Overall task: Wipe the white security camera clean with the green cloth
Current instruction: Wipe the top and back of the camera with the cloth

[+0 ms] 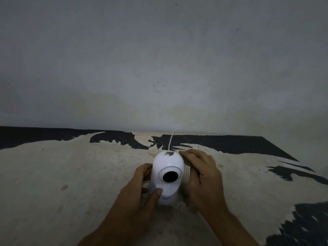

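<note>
The white security camera [166,163] stands upright on a worn surface, its round black lens [170,176] facing me. A brown smudge [169,153] marks the top of its head. My left hand [140,189] grips its lower body from the left, with the thumb pressed on the front of the base. My right hand [202,173] cups the right side of the head, fingertips curled onto the top near the smudge. No green cloth shows in this view.
A thin white cable [171,141] runs from behind the camera up to the grey wall [159,68]. The surface [79,174] is pale and rough, with black patches at the back and right. The light is dim.
</note>
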Demonstrator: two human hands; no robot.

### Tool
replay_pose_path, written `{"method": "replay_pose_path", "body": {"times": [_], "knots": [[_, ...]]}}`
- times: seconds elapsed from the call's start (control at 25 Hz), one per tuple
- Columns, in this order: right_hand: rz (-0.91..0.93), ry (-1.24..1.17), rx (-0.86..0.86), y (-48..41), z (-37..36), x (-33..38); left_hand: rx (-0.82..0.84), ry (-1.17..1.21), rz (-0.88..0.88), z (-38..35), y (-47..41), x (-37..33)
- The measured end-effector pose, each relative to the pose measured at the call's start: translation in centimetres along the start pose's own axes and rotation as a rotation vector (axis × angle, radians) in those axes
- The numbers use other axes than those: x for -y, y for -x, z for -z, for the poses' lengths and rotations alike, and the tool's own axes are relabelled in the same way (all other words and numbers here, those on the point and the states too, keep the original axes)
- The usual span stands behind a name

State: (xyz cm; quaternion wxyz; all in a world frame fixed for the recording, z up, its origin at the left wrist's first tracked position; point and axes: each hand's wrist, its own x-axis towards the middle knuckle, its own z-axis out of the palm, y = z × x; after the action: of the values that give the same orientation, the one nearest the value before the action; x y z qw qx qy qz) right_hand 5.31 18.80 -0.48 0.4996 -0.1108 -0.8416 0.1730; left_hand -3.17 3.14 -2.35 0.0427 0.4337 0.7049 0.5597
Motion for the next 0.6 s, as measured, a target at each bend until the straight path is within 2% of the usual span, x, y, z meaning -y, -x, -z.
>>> {"method": "replay_pose_path", "body": {"times": [0.08, 0.24, 0.44, 0.6], "knots": [[0.039, -0.023, -0.026, -0.2, 0.3, 0.4, 0.002, -0.002, 0.000, 0.0, -0.1, 0.0], [0.055, -0.013, 0.045, -0.1, -0.3, 0.5, 0.001, -0.003, 0.012, 0.0, 0.0, 0.0], [0.076, 0.021, -0.028, -0.3, 0.1, 0.4, 0.014, 0.001, 0.006, 0.0, 0.0, 0.0], [0.081, 0.017, 0.058, -0.6, -0.4, 0.8, -0.010, 0.002, 0.016, -0.1, -0.1, -0.1]]}}
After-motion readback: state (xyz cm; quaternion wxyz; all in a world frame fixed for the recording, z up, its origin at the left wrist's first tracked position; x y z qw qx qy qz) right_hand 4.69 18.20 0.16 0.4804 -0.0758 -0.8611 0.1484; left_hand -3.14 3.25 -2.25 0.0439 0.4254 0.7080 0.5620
